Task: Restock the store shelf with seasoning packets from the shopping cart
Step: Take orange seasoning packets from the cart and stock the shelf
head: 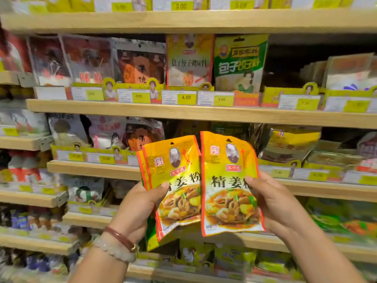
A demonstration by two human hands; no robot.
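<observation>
Matching glossy yellow-orange seasoning packets (228,186) to a shelf slot.
My left hand (136,209) and right hand (273,203) each pinch packets; next I find their row.

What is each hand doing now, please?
Left hand: grips the left yellow seasoning packets, thumb on front.
Right hand: grips the right yellow seasoning packet, thumb on front.

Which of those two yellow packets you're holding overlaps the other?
The yellow-and-orange ginger powder packet in the right hand, at: its left edge covers the matching packet gripped by the left hand, hiding part of that one's print.
</observation>
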